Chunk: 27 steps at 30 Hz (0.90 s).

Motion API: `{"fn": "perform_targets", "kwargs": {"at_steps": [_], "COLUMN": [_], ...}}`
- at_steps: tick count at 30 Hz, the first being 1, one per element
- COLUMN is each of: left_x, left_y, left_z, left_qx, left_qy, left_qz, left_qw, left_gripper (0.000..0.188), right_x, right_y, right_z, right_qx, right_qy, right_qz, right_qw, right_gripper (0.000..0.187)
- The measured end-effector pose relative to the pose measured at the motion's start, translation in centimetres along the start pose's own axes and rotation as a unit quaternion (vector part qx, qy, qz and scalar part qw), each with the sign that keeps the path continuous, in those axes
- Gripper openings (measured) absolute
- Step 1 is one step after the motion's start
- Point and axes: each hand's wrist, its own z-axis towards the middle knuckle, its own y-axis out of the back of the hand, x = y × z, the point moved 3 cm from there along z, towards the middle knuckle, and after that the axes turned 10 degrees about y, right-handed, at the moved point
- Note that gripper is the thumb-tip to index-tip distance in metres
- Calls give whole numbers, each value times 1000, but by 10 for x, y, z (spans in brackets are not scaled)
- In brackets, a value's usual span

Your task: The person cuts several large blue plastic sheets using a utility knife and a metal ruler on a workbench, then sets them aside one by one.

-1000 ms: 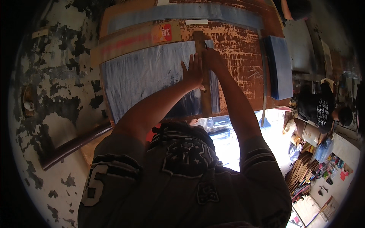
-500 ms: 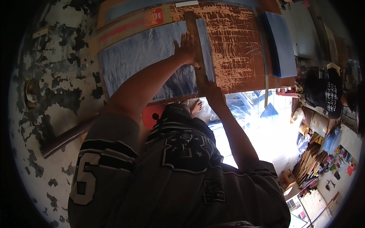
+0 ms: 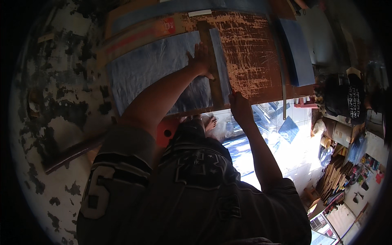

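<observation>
1. At far left stands a white wall with dark peeling patches (image 3: 57, 134), and a long dark brown bar (image 3: 73, 153) slants in front of it.
2. A flat brown cardboard piece with a faded red streak (image 3: 139, 44) lies toward the far side of the desk.
3. Just nearer lies a wide, translucent blue-grey plastic sheet (image 3: 151, 61), flat on the desk and partly covered by the left forearm.
4. Below the desk's near edge shows a red seat with a dark round hole (image 3: 165, 131).
5. The left hand (image 3: 200, 62) rests flat, its fingers spread wide, on the sheet and against a long, flat brown straightedge (image 3: 217, 93) that crosses the sheet from far to near; a narrow margin of sheet shows to its right.
6. The right hand (image 3: 241, 107) is at the desk's near edge, by the sheet's near right corner, fingers curled around a slim reddish tool (image 3: 234, 93) (mostly hidden in the grip).
7. Further right come the scratched brown desk (image 3: 250, 75), a thin metal strip overhanging its near edge (image 3: 284, 96) and a thick blue stack (image 3: 297, 55).
8. At far right is a person in a black shirt (image 3: 345, 97).
</observation>
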Motion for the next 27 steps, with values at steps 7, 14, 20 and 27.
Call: {"fn": "perform_targets", "kwargs": {"at_steps": [7,14,20,27], "left_x": [-4,-4,0,-8], "left_y": [0,-1,-4,0], "left_z": [-6,-4,-8,-2], "left_qx": [-25,-35,-31,-32], "left_qy": [-4,-9,0,-10], "left_qz": [-39,-47,-17,-27], "left_qw": [999,998,999,999], "left_gripper": [141,139,137,139], "right_x": [6,6,35,18], "right_y": [-6,-27,-29,-27], "right_z": [182,286,281,276], "right_qx": [-54,-43,82,75], "right_qy": [125,232,209,218], "right_qz": [-102,-174,-232,-231], "right_qw": [985,956,946,945], "right_gripper": [31,24,18,21]}}
